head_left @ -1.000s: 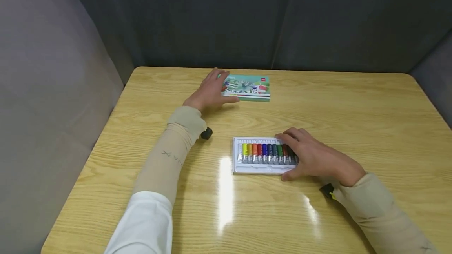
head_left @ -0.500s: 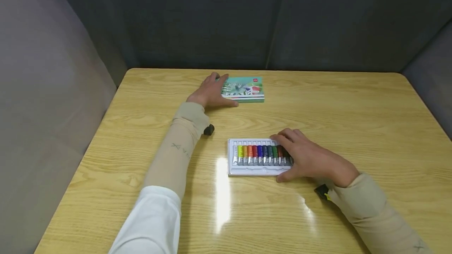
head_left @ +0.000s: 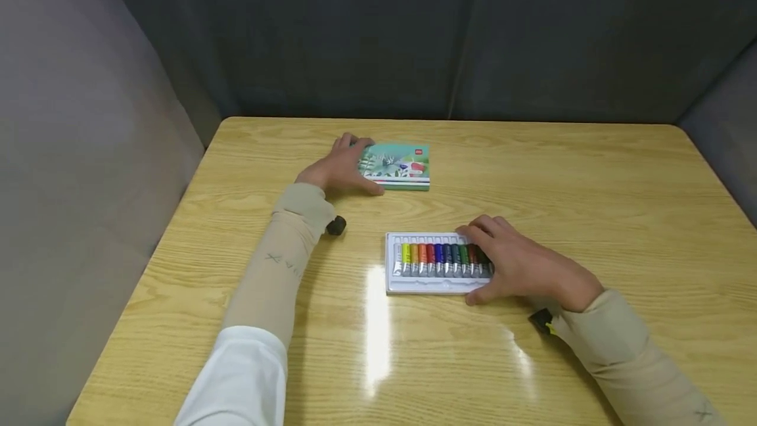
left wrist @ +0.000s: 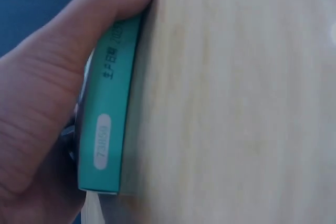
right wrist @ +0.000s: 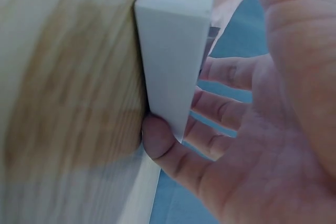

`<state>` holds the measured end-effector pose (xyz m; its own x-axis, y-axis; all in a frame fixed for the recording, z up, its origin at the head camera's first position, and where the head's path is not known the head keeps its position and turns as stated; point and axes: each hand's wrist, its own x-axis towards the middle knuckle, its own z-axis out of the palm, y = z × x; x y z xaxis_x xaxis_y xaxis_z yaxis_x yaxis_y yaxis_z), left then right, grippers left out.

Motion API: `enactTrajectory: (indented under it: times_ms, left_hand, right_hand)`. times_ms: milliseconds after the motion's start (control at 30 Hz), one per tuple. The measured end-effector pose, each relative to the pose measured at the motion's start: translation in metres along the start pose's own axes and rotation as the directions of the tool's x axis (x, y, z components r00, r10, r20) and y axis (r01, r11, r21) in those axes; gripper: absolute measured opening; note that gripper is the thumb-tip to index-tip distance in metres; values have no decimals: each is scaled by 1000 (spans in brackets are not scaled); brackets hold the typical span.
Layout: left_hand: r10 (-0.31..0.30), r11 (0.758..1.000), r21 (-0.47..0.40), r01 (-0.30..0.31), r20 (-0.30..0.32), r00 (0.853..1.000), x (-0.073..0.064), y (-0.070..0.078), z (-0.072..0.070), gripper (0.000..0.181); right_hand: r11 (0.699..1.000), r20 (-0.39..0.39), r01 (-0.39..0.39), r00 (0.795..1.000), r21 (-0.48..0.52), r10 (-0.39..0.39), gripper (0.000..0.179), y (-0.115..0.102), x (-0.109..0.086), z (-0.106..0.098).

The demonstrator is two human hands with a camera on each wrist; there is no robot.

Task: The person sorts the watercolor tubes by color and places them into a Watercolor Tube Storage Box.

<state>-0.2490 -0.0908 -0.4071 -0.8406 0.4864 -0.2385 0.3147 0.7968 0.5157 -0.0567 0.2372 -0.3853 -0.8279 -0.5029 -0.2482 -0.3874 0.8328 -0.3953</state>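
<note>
A teal box (head_left: 399, 162) with a plant picture on its cover lies flat at the back of the table. My left hand (head_left: 340, 166) grips it by its left end, thumb along the near edge and fingers at the far side. In the left wrist view the thumb presses on the printed side of the box (left wrist: 107, 114). Closer to me, a white tray (head_left: 440, 284) holds a row of colored paint tubes (head_left: 439, 260). My right hand (head_left: 520, 265) spans the tray's right end and holds it, hiding the last tubes. The right wrist view shows the tray's white side (right wrist: 173, 56) beside the fingers.
Both things lie on a wood-grain table (head_left: 591, 215) with glare in front of the tray. A dark partition (head_left: 355, 31) stands behind it, and a grey one (head_left: 77, 183) rises at the left.
My left hand has closed on the teal box and drawn it a little nearer and to the left. The right hand stays on the paint tray.
</note>
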Motion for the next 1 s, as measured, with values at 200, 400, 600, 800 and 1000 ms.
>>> enactTrajectory:
  times_ms: [200,400,600,800,1000]
  left_hand:
    - [46,998,47,-47,35,998,-14,-10,0,116]
    - [72,992,98,-74,22,997,-31,-19,4,117]
    - [113,987,113,-113,1,994,-50,-25,8,116]
    - [111,987,116,-109,-13,994,-64,-34,8,116]
    - [141,982,129,-138,-12,990,-75,-35,10,115]
  right_hand:
    - [1000,-5,-7,1000,-16,7,110,8,2,-3]
    - [999,2,-43,999,-25,43,113,18,3,-8]
    - [998,9,-59,998,-27,59,112,23,3,-13]
    - [998,16,-62,998,-24,62,114,28,3,-14]
    - [998,-3,-57,998,-15,57,115,37,4,-15]
